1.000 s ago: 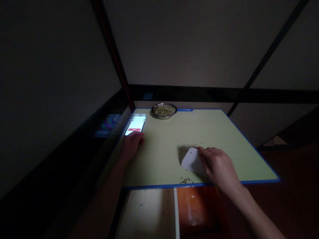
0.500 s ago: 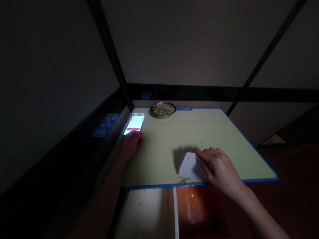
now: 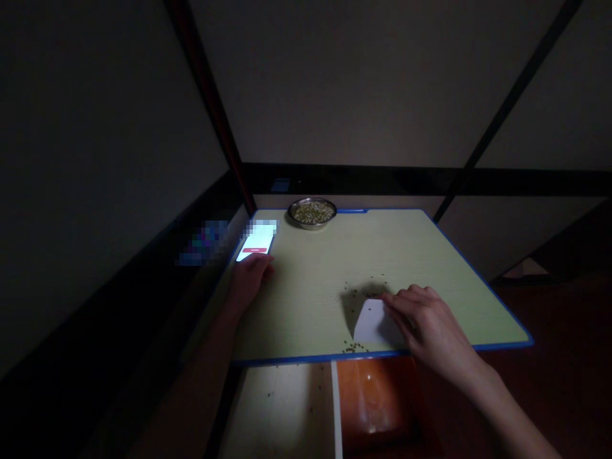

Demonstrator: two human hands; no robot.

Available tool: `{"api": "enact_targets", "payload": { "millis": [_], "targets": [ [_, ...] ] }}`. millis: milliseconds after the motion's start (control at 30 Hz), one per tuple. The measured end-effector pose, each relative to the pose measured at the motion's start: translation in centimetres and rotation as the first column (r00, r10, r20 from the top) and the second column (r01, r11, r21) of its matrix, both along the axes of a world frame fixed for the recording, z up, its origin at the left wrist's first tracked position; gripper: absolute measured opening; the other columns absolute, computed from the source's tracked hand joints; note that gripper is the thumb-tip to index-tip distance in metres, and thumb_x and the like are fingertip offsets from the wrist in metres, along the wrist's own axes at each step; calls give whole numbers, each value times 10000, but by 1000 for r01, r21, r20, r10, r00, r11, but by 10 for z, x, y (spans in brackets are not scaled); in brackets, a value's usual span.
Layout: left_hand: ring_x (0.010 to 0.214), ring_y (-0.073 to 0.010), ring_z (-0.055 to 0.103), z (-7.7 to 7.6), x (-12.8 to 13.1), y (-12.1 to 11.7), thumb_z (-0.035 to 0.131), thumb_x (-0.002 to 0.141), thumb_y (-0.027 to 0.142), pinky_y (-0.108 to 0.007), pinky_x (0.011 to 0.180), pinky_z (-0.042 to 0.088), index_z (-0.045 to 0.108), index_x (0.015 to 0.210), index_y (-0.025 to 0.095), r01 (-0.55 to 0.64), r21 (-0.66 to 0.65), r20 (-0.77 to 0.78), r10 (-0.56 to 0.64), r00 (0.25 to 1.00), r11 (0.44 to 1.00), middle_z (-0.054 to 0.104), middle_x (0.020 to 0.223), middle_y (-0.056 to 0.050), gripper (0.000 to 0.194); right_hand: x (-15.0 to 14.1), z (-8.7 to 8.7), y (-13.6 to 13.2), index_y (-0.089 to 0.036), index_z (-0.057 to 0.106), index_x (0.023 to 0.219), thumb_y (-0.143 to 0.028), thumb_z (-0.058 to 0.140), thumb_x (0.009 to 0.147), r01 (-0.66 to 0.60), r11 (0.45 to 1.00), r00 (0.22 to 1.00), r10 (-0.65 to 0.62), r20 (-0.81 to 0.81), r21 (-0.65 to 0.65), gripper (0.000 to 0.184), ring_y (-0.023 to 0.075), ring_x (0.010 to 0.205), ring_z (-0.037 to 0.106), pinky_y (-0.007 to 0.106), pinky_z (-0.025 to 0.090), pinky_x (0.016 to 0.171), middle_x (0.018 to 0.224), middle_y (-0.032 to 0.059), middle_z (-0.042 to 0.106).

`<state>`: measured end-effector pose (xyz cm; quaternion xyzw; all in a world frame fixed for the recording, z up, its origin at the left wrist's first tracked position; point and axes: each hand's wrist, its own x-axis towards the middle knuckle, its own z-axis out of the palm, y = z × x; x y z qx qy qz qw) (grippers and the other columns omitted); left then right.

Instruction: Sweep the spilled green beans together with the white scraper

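My right hand (image 3: 423, 319) is closed on the edge of a flat white scraper-like piece (image 3: 375, 322), tilted low over the pale green board (image 3: 392, 242) near its front edge. One small bean or seed shows on the white piece. Small dark beans (image 3: 354, 348) lie just in front of it, and a few more are scattered behind it in shadow. At the left, my left hand (image 3: 251, 280) has curled fingers at the lower end of a lit phone (image 3: 258, 239), covering that end. A metal bowl (image 3: 312, 213) of greenish beans stands at the back of the board.
Blue trim (image 3: 488, 287) edges the board. Below its front are an open pale drawer (image 3: 282, 414), with several specks inside, and a glossy orange surface (image 3: 373, 395). Dark wall panels (image 3: 354, 89) rise behind and to the left. The surroundings are dim.
My right hand and the white piece have shifted slightly to the right, uncovering more beans behind. My left hand, the phone and the bowl stay in place.
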<state>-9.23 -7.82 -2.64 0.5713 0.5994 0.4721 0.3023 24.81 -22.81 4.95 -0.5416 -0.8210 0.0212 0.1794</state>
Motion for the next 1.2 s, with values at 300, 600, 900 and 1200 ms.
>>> {"api": "enact_targets", "payload": {
  "millis": [300,600,900,1200],
  "targets": [
    [577,-153,552,-1,0,0,555,741,485,-265,563,420,669,771,185,-3,0,4,3,1000,1000,628,617,5,323,8,-7,13,-215,674,1071,-234,426,916,43,998,999,-43,-4,48,294,211,799,542,334,318,711,818,53,677],
    [603,-160,564,-3,-2,2,553,751,461,-268,578,425,670,788,187,1,-2,-22,-1,1000,1000,632,638,-2,301,-7,-6,9,-210,661,1084,-244,409,935,28,999,999,-27,-28,21,295,203,799,534,331,311,722,822,53,672],
    [601,-154,555,1,0,-1,554,750,475,-263,580,416,667,780,172,-3,7,-29,3,1000,1000,631,637,2,325,2,-6,30,-184,674,1056,-242,431,921,65,995,998,-65,-3,78,284,195,770,540,320,320,704,799,67,676],
    [603,-160,566,-2,-3,1,549,741,515,-266,585,424,674,799,165,0,3,-42,0,999,1000,637,632,0,377,-39,2,29,-210,665,1044,-229,465,912,-159,987,981,154,-117,-34,240,196,853,558,329,352,784,881,50,687]
  ]
}}
